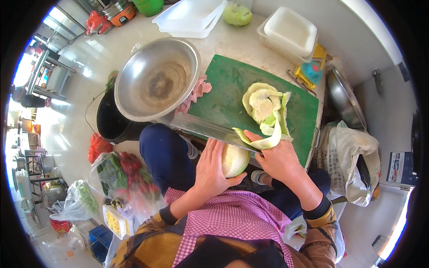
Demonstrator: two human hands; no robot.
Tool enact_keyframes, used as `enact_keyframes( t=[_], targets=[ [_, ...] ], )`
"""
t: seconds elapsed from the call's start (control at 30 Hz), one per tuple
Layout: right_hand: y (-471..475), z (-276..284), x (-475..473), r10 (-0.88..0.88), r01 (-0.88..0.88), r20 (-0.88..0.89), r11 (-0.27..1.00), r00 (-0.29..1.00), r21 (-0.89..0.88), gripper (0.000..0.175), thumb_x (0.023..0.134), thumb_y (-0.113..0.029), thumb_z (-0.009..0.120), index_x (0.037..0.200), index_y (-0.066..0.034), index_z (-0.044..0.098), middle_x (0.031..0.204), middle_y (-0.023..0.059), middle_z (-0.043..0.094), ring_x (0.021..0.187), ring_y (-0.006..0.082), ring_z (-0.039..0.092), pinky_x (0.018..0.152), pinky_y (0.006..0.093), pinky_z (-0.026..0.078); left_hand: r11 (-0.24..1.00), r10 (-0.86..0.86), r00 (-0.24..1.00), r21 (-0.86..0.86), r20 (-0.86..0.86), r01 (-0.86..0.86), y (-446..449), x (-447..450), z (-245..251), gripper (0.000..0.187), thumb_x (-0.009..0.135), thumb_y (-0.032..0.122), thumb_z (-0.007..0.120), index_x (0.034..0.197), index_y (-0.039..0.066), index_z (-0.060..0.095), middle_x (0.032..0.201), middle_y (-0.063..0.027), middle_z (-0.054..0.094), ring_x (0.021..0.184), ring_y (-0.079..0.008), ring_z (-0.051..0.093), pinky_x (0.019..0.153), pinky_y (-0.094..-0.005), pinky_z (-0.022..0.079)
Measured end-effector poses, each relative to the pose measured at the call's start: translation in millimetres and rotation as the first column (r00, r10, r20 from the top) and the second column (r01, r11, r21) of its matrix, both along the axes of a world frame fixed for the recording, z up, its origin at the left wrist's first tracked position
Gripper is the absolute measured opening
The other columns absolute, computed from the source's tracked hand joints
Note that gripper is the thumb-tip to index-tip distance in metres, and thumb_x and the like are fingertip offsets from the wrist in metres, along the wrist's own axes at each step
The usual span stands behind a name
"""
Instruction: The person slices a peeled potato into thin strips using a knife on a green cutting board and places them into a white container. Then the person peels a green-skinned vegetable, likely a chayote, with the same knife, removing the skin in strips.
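My left hand grips a round, pale green vegetable, likely a kohlrabi, partly peeled to whitish flesh. In my right hand is a cleaver, its wide blade stretching left across the vegetable's far side. A curved strip of thick green peel lies over the blade's base by my right thumb. The cleaver's handle is mostly hidden by my fingers. Beyond my hands, a green cutting board bears a heap of thick peelings.
A wide metal basin stands left of the board, with a pink cloth beside it and a black bucket below. White plastic containers and another green vegetable sit at the back. A woven sack stands at right.
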State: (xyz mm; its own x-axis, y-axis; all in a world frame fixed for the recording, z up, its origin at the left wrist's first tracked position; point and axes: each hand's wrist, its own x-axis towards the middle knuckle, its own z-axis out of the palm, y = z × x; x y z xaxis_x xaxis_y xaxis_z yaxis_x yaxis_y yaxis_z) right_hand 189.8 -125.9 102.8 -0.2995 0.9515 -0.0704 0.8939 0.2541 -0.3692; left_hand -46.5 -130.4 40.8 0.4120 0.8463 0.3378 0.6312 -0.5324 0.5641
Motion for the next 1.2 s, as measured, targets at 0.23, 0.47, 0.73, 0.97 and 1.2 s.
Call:
enact_keyframes(
  t=[0.23, 0.47, 0.73, 0.97, 1.2],
  targets=[
    [5.9, 1.5, -1.6, -0.064, 0.064, 0.046, 0.998, 0.997, 0.015, 0.059, 0.091, -0.019, 0.069, 0.150, -0.0265, 0.064, 0.086, 0.0164, 0.072, 0.079, 0.0389, 0.072, 0.072, 0.0499, 0.059, 0.998, 0.014, 1.000, -0.067, 0.025, -0.013, 3.9, 7.9, -0.4, 0.113, 0.069, 0.035, 0.096, 0.155, -0.010, 0.038, 0.152, -0.0299, 0.055, 0.138, -0.0389, 0.061, 0.104, -0.0434, 0.058],
    [26.2, 13.2, 1.1, -0.121, 0.052, 0.194, 0.944, 0.974, 0.327, 0.058, 0.095, -0.020, 0.068, 0.152, -0.0160, 0.059, 0.074, 0.0080, 0.070, 0.064, 0.0294, 0.072, 0.060, 0.0440, 0.058, 0.988, 0.060, 0.991, -0.147, 0.122, -0.042, 56.0, 40.3, -14.7, 0.107, 0.072, 0.031, 0.095, 0.155, -0.007, 0.039, 0.146, -0.0291, 0.057, 0.135, -0.0449, 0.059, 0.111, -0.0490, 0.051],
    [-18.1, -8.6, -30.8, -0.080, -0.070, 0.277, 0.866, 0.958, 0.494, 0.077, 0.084, -0.015, 0.070, 0.158, -0.0011, 0.051, 0.070, 0.0024, 0.048, 0.054, 0.0179, 0.057, 0.051, 0.0338, 0.052, 0.989, -0.083, 0.991, 0.133, 0.109, 0.068, 57.0, 42.3, -20.3, 0.073, 0.090, 0.033, 0.083, 0.147, -0.003, 0.054, 0.152, -0.0281, 0.051, 0.142, -0.0468, 0.047, 0.121, -0.0582, 0.033],
    [-34.4, -14.4, -21.2, -0.210, 0.050, 0.248, 0.848, 0.946, 0.527, 0.070, 0.086, -0.009, 0.068, 0.155, -0.0015, 0.056, 0.073, 0.0057, 0.052, 0.057, 0.0237, 0.059, 0.056, 0.0392, 0.052, 0.997, -0.012, 0.980, 0.081, 0.196, -0.004, 56.3, 47.6, -37.6, 0.065, 0.094, 0.029, 0.079, 0.149, 0.002, 0.056, 0.152, -0.0232, 0.054, 0.142, -0.0417, 0.049, 0.120, -0.0541, 0.036],
    [-19.8, -9.6, -21.8, -0.130, 0.024, 0.204, 0.892, 0.970, 0.452, 0.076, 0.083, -0.008, 0.067, 0.156, 0.0023, 0.050, 0.075, 0.0053, 0.060, 0.059, 0.0209, 0.064, 0.056, 0.0381, 0.055, 1.000, -0.013, 0.979, 0.023, 0.203, 0.009, 53.6, 50.7, -8.6, 0.050, 0.090, 0.024, 0.079, 0.135, 0.006, 0.068, 0.133, -0.0204, 0.066, 0.124, -0.0434, 0.061, 0.102, -0.0550, 0.047]
  ],
)
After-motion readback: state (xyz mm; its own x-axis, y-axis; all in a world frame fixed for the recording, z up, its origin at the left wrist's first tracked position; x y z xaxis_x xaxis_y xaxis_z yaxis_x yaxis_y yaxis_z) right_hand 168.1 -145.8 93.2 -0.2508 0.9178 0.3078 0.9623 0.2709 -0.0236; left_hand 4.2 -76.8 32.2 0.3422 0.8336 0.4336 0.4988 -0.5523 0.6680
